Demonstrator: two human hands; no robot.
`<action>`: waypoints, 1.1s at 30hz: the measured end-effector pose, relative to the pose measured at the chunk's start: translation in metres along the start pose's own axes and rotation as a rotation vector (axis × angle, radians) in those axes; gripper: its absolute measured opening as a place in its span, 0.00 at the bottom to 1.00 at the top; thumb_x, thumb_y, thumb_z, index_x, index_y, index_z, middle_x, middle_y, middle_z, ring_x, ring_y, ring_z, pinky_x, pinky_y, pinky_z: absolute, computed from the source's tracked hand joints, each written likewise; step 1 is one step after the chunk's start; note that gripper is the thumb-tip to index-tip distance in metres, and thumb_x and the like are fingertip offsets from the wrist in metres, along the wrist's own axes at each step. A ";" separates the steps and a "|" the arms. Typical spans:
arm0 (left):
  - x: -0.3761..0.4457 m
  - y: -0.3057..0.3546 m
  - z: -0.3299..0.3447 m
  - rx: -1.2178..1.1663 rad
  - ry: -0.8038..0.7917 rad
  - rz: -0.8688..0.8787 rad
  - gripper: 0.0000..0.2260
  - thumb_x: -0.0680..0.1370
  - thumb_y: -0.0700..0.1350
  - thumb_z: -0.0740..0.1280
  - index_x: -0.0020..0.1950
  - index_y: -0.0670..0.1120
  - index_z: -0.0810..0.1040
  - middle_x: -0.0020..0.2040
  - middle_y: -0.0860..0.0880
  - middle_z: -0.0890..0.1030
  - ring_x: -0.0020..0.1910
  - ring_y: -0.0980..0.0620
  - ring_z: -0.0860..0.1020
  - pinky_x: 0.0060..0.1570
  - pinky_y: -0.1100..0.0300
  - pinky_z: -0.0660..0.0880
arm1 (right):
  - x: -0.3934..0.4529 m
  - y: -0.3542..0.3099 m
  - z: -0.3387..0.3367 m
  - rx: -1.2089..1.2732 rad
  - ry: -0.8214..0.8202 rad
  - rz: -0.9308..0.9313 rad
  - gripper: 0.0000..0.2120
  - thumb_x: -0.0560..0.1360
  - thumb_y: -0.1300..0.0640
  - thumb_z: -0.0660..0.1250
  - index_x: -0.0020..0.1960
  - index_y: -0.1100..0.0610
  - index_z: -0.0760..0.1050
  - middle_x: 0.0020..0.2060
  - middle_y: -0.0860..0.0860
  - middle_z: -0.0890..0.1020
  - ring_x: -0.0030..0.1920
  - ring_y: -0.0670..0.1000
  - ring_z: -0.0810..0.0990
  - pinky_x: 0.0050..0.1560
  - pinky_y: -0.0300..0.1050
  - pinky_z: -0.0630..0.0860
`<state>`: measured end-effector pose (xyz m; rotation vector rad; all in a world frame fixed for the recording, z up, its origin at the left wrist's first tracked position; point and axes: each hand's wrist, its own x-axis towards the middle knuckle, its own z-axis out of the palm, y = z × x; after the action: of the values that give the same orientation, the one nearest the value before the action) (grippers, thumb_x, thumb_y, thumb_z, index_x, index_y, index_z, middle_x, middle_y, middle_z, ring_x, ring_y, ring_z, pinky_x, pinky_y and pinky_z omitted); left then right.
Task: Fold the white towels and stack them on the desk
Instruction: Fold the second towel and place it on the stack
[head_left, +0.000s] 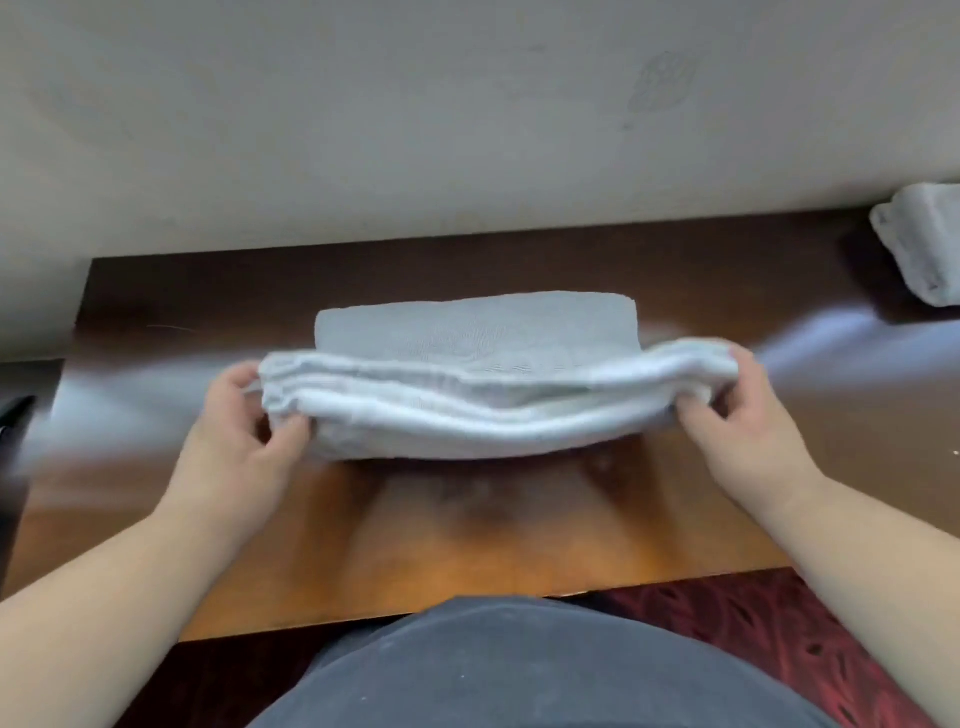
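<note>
Left hand (244, 415) and right hand (737, 410) fingers curl round the ends of a folded white terry towel (483, 415), held above the brown wooden surface (467, 530); a flat folded white towel (475, 327) lies just beyond.

The light was soft and even, moderately bright, seemingly from above. Pale glare streaks crossed the table (519, 530) at left and right, and a dark shadow lay under the held towel (467, 410). The whole picture was slightly soft, with motion smear near the left edge. Wide-angle distortion bent the table's edges. The far-right towel pile (919, 244) was blurred.
</note>
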<state>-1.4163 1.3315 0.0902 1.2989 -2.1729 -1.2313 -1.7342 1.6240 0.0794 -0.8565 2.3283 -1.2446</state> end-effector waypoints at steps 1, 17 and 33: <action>0.014 0.004 0.006 -0.048 0.037 -0.022 0.16 0.72 0.57 0.64 0.57 0.56 0.70 0.46 0.56 0.84 0.45 0.59 0.82 0.46 0.53 0.77 | 0.014 -0.004 0.006 0.007 0.031 0.034 0.16 0.76 0.46 0.66 0.61 0.35 0.68 0.52 0.29 0.78 0.52 0.28 0.76 0.46 0.20 0.68; 0.155 0.010 0.054 0.242 0.059 -0.408 0.24 0.80 0.63 0.54 0.67 0.49 0.71 0.53 0.48 0.73 0.52 0.42 0.73 0.52 0.53 0.67 | 0.143 0.004 0.076 -0.183 0.205 0.421 0.14 0.80 0.39 0.57 0.53 0.50 0.70 0.40 0.42 0.75 0.43 0.51 0.75 0.42 0.46 0.66; 0.123 -0.005 0.060 0.198 0.034 -0.483 0.33 0.73 0.67 0.67 0.72 0.56 0.60 0.56 0.50 0.75 0.42 0.50 0.76 0.47 0.52 0.73 | 0.105 0.007 0.079 -0.135 0.136 0.460 0.21 0.74 0.35 0.64 0.62 0.40 0.61 0.50 0.41 0.78 0.50 0.51 0.80 0.53 0.54 0.78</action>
<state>-1.5170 1.2583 0.0336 1.9970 -2.0648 -1.1566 -1.7706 1.5085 0.0265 -0.2482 2.5432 -0.9815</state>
